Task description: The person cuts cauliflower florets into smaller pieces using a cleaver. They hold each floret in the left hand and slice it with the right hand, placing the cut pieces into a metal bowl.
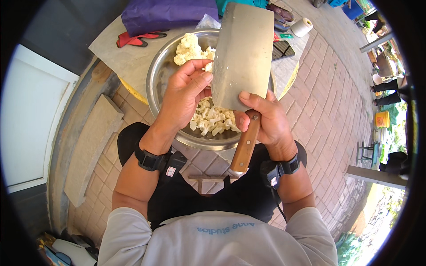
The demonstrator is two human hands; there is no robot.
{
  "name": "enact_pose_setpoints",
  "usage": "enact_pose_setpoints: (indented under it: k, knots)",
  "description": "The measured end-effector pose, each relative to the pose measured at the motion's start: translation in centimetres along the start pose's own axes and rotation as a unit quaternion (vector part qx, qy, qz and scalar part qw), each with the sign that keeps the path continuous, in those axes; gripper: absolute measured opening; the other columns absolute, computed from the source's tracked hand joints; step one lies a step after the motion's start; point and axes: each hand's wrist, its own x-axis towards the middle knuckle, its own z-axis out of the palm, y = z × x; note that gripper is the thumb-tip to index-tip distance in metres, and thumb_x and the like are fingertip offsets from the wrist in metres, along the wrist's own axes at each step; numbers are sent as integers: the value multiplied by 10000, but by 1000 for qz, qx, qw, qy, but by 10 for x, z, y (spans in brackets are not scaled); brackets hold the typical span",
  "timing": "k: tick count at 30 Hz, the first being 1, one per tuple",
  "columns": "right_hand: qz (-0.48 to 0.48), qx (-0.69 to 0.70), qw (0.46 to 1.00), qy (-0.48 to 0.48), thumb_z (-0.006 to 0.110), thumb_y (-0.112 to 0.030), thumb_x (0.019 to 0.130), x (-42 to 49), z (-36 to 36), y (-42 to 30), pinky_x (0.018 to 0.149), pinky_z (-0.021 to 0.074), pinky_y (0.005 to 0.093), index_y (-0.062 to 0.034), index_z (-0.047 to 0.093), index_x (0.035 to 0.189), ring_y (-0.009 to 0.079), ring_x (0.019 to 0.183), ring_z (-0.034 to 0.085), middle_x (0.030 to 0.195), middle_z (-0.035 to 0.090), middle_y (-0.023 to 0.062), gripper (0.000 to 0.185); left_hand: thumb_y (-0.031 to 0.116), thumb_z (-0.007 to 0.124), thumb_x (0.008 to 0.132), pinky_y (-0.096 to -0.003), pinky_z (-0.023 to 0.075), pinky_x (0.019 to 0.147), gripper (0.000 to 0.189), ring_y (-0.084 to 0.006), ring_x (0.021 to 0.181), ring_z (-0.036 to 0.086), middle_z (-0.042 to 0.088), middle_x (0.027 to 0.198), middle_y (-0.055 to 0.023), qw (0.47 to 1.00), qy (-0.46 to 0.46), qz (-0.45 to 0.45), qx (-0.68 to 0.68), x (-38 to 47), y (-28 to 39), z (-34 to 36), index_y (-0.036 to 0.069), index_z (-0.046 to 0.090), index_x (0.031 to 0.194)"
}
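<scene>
In my right hand (269, 116) is a Chinese cleaver (246, 56), gripped where its wooden handle meets the blade. The broad blade points away from me, its left edge close to my left fingertips. Between the thumb and fingers of my left hand (186, 89) is a small cauliflower piece (208, 67), partly covered by the fingers and the blade. Both hands are above a large stainless steel basin (153, 71). A big cauliflower chunk (188, 50) lies at the basin's far side. Several cut florets (214, 120) are heaped at its near side. The blade hides the basin's middle right.
The basin stands on a low table (109, 43). Around it are a purple bag (169, 15), red-and-black gloves (133, 39), a smartphone (283, 50), a thread cone (302, 27) and eggplants (281, 13). A stone slab (95, 149) lies left. Another person's legs (387, 91) show far right.
</scene>
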Motion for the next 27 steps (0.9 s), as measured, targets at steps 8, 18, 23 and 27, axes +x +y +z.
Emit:
enact_pose_setpoints:
  k: [8,18,23,27]
  knots:
    - [-31,-330,943,40,543,-72,921,-20,7,-19,469,418,231,23,603,985,98,505,544,765,618,71,129,159,554,972,-269,478,620,221,-134,731,611,616,910,-56,994,71,3,-85,3,3,-13,0,555,1126]
    - [-75,-479,874,29,537,-3,887,-26,16,-11,541,498,309,87,546,1139,166,552,614,783,606,143,268,194,574,975,-264,470,605,212,-119,677,589,619,854,-46,993,70,-19,-88,4,0,-5,-2,596,1053]
    - [-135,-519,843,23,524,10,882,-21,17,-5,541,490,342,89,543,1143,217,559,621,801,601,166,273,173,581,973,-266,467,603,195,-124,672,582,621,850,-43,993,57,-51,-85,4,-2,-2,3,611,1064]
    - [-154,-521,839,30,522,1,886,-19,17,-2,516,462,321,71,552,1067,192,549,601,755,586,130,197,134,587,961,-269,465,606,198,-124,669,573,614,870,-53,993,61,-67,-75,-1,-3,4,-9,606,1098]
